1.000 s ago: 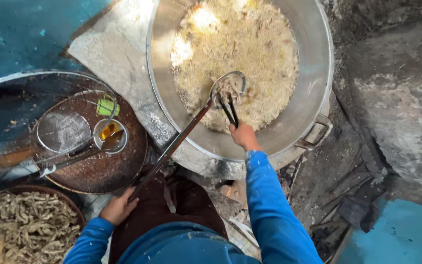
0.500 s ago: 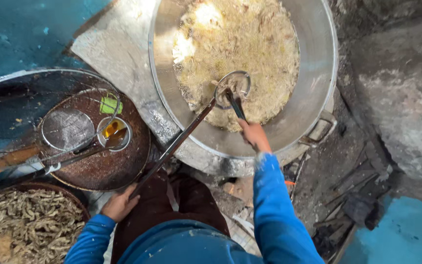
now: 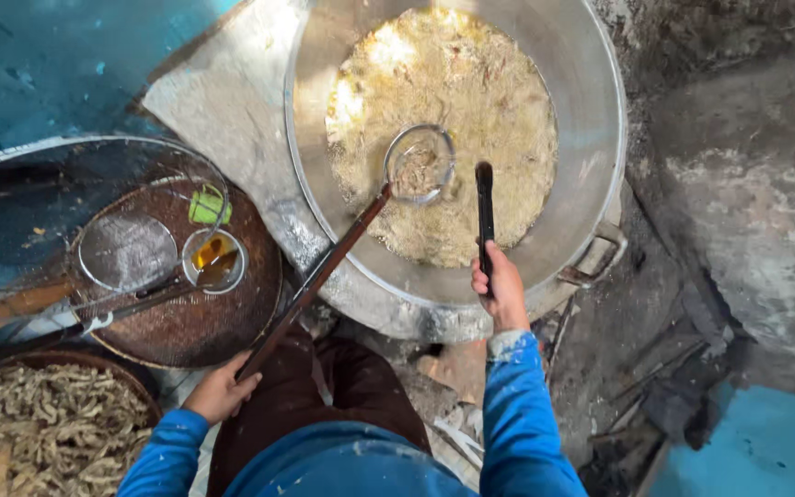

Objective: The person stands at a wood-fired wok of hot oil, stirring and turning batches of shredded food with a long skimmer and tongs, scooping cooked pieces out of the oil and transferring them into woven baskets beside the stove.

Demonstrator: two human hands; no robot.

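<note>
A large metal wok point(image 3: 591, 120) holds bubbling oil with pale frying food point(image 3: 480, 110). My left hand point(image 3: 221, 391) grips the end of a long wooden handle point(image 3: 315, 281). At its far end, a round wire skimmer point(image 3: 419, 163) dips into the oil with some food in it. My right hand point(image 3: 501, 287) holds dark tongs point(image 3: 485, 216) upright, tips over the oil just right of the skimmer. Both sleeves are blue.
At left, a round brown basket tray point(image 3: 186, 322) carries a mesh strainer point(image 3: 128, 250), a small bowl of oil point(image 3: 214, 260) and a green object point(image 3: 209, 204). A basket of fried strips point(image 3: 43, 428) sits at bottom left. Rough stone and debris lie at right.
The skimmer has shifted left in the oil, apart from the tongs. My right hand has straightened the tongs and moved them away from the skimmer's rim. The view has tilted slightly.
</note>
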